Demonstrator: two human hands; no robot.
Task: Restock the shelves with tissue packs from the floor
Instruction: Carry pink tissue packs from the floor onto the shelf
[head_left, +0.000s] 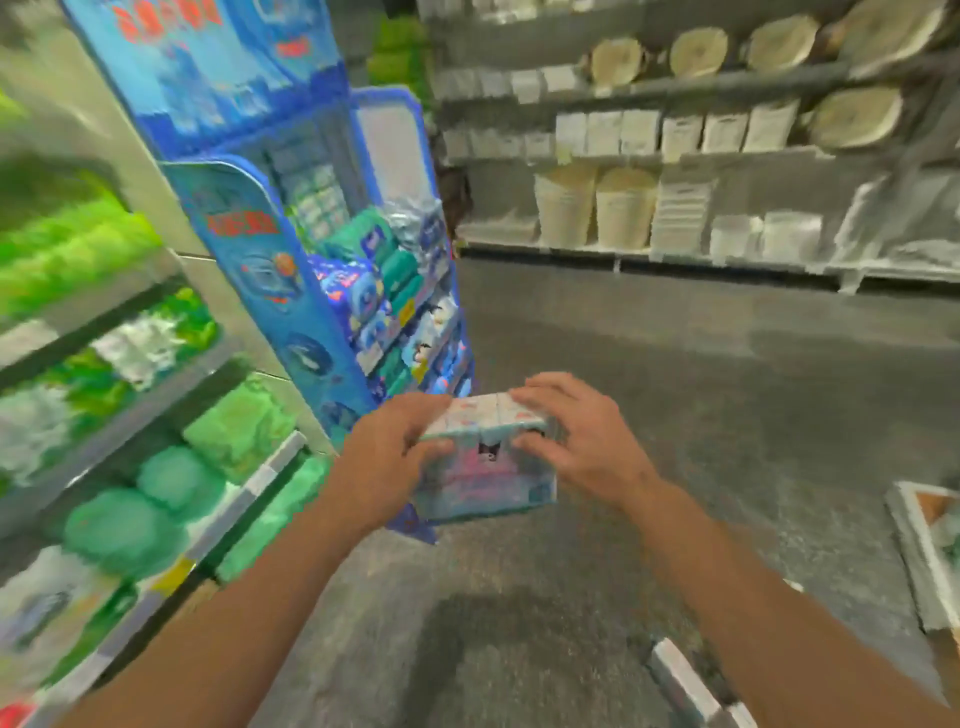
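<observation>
Both hands hold a pale blue and pink plastic-wrapped tissue pack (488, 462) above the grey floor (675, 395): the left hand (389, 457) curls round its left end and the right hand (576, 436) grips its right end, fingers spread over the top. A small dark cartoon figure is printed on the pack's front, but any wording is too blurred to read. Just beyond stands a tall blue cardboard display stand (260, 218) with red lettering, also unreadable, its tiers stocked with blue and teal packs.

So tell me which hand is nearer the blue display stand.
Left. The left hand grips the tissue pack on the side towards the blue stand; the right hand holds the far side.
</observation>
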